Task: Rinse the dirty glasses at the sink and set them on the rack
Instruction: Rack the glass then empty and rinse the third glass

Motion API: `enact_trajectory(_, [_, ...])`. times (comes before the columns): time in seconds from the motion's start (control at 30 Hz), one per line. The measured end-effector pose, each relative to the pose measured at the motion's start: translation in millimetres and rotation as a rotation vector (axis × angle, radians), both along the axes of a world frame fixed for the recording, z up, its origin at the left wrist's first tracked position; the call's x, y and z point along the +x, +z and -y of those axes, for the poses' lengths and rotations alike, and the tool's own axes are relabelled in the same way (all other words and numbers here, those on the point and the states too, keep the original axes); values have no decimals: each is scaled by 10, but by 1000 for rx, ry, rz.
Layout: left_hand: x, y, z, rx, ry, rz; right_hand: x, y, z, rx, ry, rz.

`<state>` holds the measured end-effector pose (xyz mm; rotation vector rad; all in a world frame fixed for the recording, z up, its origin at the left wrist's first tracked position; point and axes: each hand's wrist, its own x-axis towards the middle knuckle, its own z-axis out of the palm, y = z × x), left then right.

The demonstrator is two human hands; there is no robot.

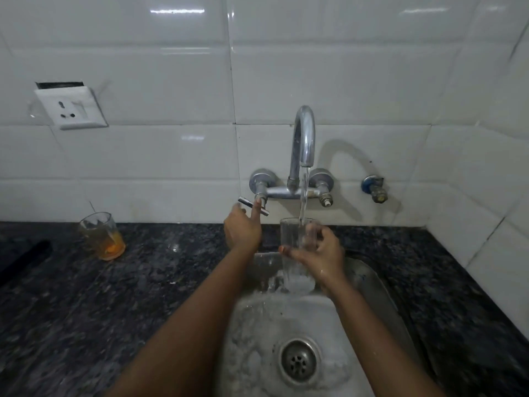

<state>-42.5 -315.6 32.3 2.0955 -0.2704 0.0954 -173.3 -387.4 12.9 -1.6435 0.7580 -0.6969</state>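
Note:
My right hand (pixel 317 253) grips a clear glass (pixel 294 270) upright under the chrome tap (pixel 304 138). A stream of water runs from the spout into the glass. My left hand (pixel 243 229) is on the tap's left lever handle (pixel 253 206), fingers around it. A second glass (pixel 101 236) with orange dregs at its bottom stands on the dark granite counter at the left, apart from both hands. No rack is in view.
The steel sink (pixel 380 287) with its round drain (pixel 299 359) lies below the hands, wet. Speckled dark counter (pixel 114 305) runs on both sides. A wall socket (pixel 71 108) is on the white tiles at left; a small valve (pixel 375 189) right of the tap.

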Motion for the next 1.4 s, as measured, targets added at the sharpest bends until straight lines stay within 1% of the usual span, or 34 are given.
enact_trajectory(0.07, [92,14,49,8,-18,53,-41,46,25,-120,16,-8])
enact_trajectory(0.13, [101,-17,57,34,-60,174,-40,67,38,-160,7,-7])
enact_trajectory(0.17, [102,-30,50,79,-85,258,-31,72,46,-170,-2,-9])
enact_trajectory(0.23, [84,34,47,272,-133,394,-12,63,68,-161,-21,-7])
enact_trajectory(0.27, [71,79,48,354,-145,422,-12,56,77,-142,-31,9])
enact_trajectory(0.33, [28,137,-5,399,-168,419,-34,41,75,-102,-44,49])
enact_trajectory(0.4, [-37,92,-165,289,-266,358,-86,12,59,-39,-39,106])
enact_trajectory(0.43, [-62,17,-288,203,-380,284,-129,16,35,8,-19,147])
enact_trajectory(0.47, [-91,-60,-438,126,-557,164,-170,13,13,63,8,193])
enact_trajectory(0.53, [-241,-198,-743,32,-975,-157,-247,-27,-50,162,81,274])
enact_trajectory(0.57, [-348,-267,-861,9,-1105,-239,-280,-44,-102,205,115,297])
enact_trajectory(0.6, [-454,-346,-939,-7,-1132,-231,-302,-55,-162,245,139,324])
enact_trajectory(0.67, [-663,-467,-1009,-72,-1014,-110,-335,-130,-259,365,178,361])
enact_trajectory(0.7, [-744,-483,-1033,-127,-944,-65,-364,-180,-292,463,201,394])
enact_trajectory(0.73, [-804,-460,-1066,-186,-901,-48,-414,-213,-321,622,230,474])
enact_trajectory(0.77, [-827,-429,-1104,-215,-882,-43,-460,-315,-296,826,248,597])
enact_trajectory(0.8, [-832,-372,-1150,-198,-885,-17,-489,-392,-272,1027,262,727])
enact_trajectory(0.83, [-821,-317,-1200,-136,-892,43,-496,-476,-254,1149,244,802])
enact_trajectory(0.87, [-815,-266,-1245,-49,-911,117,-505,-555,-262,1191,244,810])
enact_trajectory(0.9, [-824,-211,-1277,37,-938,187,-500,-631,-286,1203,227,766])
enact_trajectory(0.97, [-829,-125,-1318,166,-974,280,-451,-723,-377,1204,194,584])
enact_trajectory(1.03, [-806,-66,-1359,223,-953,312,-400,-830,-419,1251,157,419])
enact_trajectory(1.1, [-768,-19,-1400,278,-917,299,-408,-901,-443,1291,135,264])
enact_trajectory(1.13, [-755,-11,-1422,301,-906,281,-417,-952,-438,1325,150,219])
enact_trajectory(1.17, [-748,-16,-1444,310,-897,253,-437,-993,-425,1363,156,206])
enact_trajectory(1.23, [-750,-51,-1489,292,-866,168,-503,-1035,-384,1364,149,173])
enact_trajectory(1.33, [-733,-152,-1527,332,-744,88,-569,-866,-246,1381,223,345])
enact_trajectory(1.37, [-729,-186,-1514,368,-698,78,-564,-730,-186,1368,245,373])
enact_trajectory(1.4, [-730,-214,-1484,413,-658,72,-546,-548,-127,1321,284,342])
